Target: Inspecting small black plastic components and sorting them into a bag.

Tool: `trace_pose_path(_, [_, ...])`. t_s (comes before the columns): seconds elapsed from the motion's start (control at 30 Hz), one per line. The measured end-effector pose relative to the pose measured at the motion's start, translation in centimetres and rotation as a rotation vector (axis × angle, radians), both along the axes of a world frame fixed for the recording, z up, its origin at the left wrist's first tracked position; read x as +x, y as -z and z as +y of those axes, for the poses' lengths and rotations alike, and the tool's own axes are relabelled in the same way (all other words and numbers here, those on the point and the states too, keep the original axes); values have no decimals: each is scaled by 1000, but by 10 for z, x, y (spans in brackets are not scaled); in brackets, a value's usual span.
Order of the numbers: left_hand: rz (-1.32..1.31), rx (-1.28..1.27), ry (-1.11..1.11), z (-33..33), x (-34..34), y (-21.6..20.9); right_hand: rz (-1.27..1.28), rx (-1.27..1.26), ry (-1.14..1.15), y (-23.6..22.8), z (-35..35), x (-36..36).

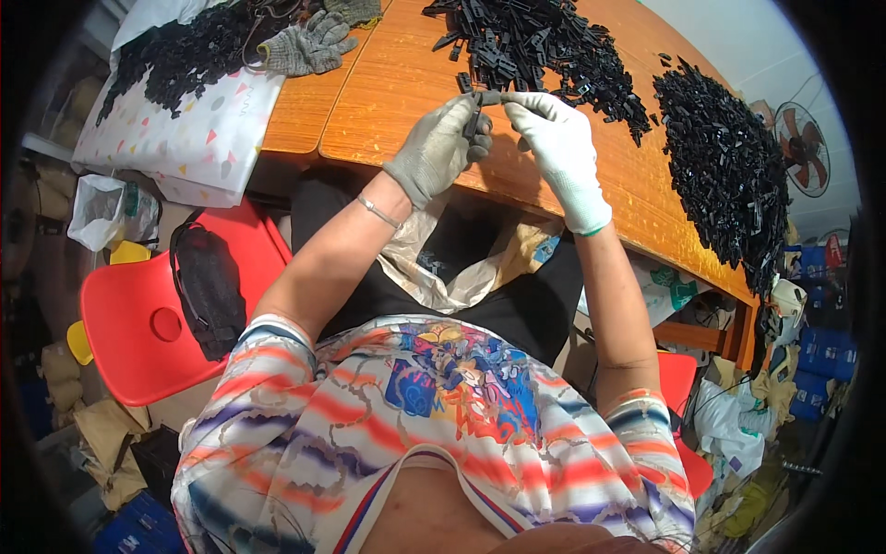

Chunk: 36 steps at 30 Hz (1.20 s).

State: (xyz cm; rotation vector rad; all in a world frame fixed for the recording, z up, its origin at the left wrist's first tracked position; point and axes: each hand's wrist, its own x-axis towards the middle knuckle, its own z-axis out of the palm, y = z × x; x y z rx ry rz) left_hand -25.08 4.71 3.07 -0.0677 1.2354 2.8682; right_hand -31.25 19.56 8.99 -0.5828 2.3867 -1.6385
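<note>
My left hand (437, 148), in a grey-coated work glove, is closed on a small black plastic part (473, 118) above the table's near edge. The fingers of my right hand (557, 148), in a white glove with a green cuff edge, meet the left fingertips at the top of that part. Whether the right fingers pinch the part itself or something tiny on it is too small to make out. Just beyond both hands lies a heap of black plastic parts (517, 55) on the orange wooden table (369, 102). Between my knees an open sack (434, 282) has dark pieces inside.
More black parts (724, 166) are piled at the right. At the left, a patterned white cloth (217, 138) bears another dark heap, near grey knit gloves (309, 46). A red chair (138, 314) with a black bag (205, 286) stands left; a fan (801, 148) is far right.
</note>
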Motion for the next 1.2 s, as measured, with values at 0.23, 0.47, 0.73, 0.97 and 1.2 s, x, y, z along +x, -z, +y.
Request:
trace_pose_path(0.23, [-15,-64,-51,6,7,-3,63,-136,3,18,-8,0])
trace_pose_path(0.47, [-43,-199,-106,11,12,-12,89,-138,57,18,-17,8])
trace_pose_path(0.73, [-61,-317,-169,17,15,-20,156,-87,90,20,-16,11])
trace_pose_path(0.97, [-51,-544,-260,19,15,-15,582,341,21,10,-15,17])
trace_pose_path(1.2, [-26,-532,-338,25,10,-5,707,537,-119,2,-11,13])
